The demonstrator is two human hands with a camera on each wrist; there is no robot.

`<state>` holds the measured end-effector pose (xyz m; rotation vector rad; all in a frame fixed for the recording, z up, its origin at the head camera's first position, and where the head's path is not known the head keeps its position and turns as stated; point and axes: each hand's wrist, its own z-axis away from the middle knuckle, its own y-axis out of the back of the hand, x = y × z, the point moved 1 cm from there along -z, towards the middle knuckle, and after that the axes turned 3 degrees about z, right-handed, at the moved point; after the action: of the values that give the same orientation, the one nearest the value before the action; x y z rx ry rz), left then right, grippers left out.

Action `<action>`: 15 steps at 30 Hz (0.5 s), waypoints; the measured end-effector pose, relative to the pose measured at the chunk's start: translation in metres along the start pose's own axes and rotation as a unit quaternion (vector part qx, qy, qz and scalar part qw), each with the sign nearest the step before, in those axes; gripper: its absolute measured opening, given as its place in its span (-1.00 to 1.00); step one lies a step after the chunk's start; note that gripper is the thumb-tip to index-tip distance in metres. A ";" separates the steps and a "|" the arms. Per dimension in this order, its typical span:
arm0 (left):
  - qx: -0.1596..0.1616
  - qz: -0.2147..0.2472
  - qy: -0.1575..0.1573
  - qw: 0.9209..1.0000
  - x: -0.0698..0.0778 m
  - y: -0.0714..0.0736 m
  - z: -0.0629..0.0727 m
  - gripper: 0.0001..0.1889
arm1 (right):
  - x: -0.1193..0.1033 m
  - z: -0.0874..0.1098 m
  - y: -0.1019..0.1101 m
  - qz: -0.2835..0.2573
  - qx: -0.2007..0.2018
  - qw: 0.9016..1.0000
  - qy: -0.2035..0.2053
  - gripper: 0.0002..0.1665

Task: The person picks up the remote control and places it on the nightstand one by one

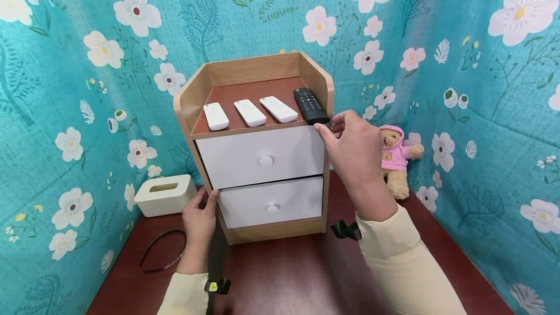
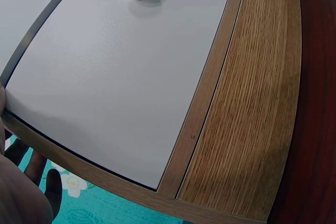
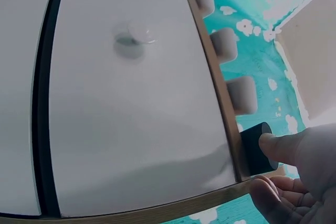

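A small wooden cabinet (image 1: 274,235) with two white drawers, the upper drawer (image 1: 227,159) and the lower drawer (image 1: 245,205), stands on the table. On its brown top lie three white remote controls (image 1: 216,116) and a black remote control (image 1: 310,105) at the right. My right hand (image 1: 356,147) touches the black remote's near end with its thumb (image 3: 286,148), while its other fingers bend beside the cabinet's right edge. My left hand (image 1: 200,220) rests at the cabinet's left edge, thumb toward the front and fingers (image 2: 35,167) along the outer side.
A cream tissue box (image 1: 164,197) and a dark headband (image 1: 164,270) lie on the dark red table (image 1: 280,276) at the left. At the right sits a teddy bear (image 1: 395,159) in a pink hoodie. Blue floral cloth (image 1: 271,28) surrounds the table.
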<state>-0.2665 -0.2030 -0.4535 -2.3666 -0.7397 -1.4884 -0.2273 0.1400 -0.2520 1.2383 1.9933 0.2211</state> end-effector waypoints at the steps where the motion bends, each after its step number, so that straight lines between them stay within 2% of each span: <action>1: 0.001 -0.004 0.000 1.000 0.000 0.000 0.000 -0.67 | 0.001 -0.001 -0.001 0.001 0.000 1.000 0.001 -0.42; 15: 0.000 0.004 0.004 1.000 0.000 0.000 0.000 -0.64 | 0.008 -0.011 -0.012 0.008 0.006 1.000 0.003 -0.43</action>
<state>-0.2660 -0.2030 -0.4532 -2.3587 -0.7287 -1.4942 -0.2452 0.1426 -0.2543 1.2627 1.9934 0.2198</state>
